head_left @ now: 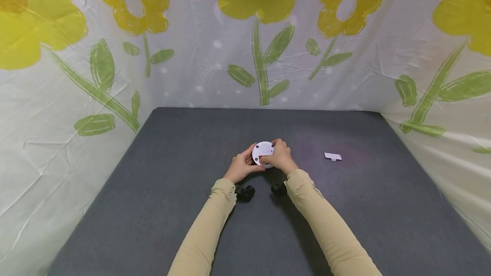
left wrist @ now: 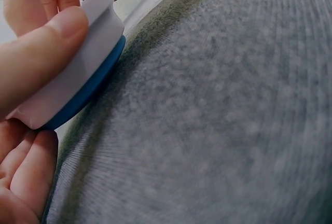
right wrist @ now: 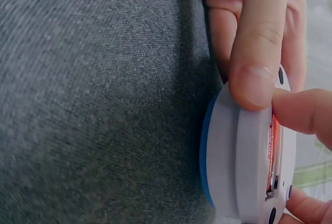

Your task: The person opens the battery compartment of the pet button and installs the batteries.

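Observation:
A round white device (head_left: 263,148) with a blue face on its far side is held just above the dark table, its perforated back turned up toward me. My left hand (head_left: 240,165) grips its left rim, with the thumb (left wrist: 68,24) along the white side. My right hand (head_left: 283,156) is on the right part, fingers at the rim and thumb (right wrist: 305,111) pressed at the uncovered battery compartment. Inside, a red battery (right wrist: 272,149) shows, partly hidden by the thumb. To the right, a small white battery cover (head_left: 333,156) with a tab lies on the table.
The dark grey table (head_left: 192,139) reaches back to a pale curtain (head_left: 199,67) printed with yellow flowers, which also hangs at both sides. Black wrist cameras (head_left: 244,192) sit beneath both sleeved forearms.

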The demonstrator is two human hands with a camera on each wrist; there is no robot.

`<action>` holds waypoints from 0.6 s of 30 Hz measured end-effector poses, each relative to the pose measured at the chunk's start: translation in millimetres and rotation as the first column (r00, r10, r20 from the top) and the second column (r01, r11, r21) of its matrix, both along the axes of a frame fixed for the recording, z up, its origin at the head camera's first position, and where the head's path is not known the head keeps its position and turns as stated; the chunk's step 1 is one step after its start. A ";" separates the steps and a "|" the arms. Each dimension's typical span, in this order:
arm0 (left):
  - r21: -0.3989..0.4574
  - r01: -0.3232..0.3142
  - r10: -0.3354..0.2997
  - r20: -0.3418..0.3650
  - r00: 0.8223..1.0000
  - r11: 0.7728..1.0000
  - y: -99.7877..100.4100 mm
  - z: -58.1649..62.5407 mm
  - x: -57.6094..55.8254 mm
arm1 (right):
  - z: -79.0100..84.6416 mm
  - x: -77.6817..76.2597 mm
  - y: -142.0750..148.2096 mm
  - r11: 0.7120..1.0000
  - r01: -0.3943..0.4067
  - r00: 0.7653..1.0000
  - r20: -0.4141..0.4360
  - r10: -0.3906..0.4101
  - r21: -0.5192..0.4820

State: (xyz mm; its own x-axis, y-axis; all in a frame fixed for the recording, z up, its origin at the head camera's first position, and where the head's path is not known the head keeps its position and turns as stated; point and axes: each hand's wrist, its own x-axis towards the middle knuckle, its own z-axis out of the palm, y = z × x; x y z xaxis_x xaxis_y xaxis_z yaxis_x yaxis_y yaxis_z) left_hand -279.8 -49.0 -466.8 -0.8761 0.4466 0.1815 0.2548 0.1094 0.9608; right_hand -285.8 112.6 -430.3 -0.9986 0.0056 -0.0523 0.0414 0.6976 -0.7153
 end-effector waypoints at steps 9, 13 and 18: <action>-0.015 0.000 0.000 0.019 1.000 1.000 1.2 0.8 0.8 | -6.3 6.1 7.6 0.999 -0.013 1.000 -0.025 0.012 -0.041; -0.031 -0.005 0.005 0.018 1.000 1.000 0.4 0.5 2.9 | -10.6 8.0 14.5 0.993 -0.058 0.998 -0.023 0.056 -0.107; -0.055 -0.019 0.019 0.015 1.000 0.998 1.4 4.9 3.4 | -9.4 10.1 28.2 0.948 -0.153 0.987 -0.002 0.159 -0.278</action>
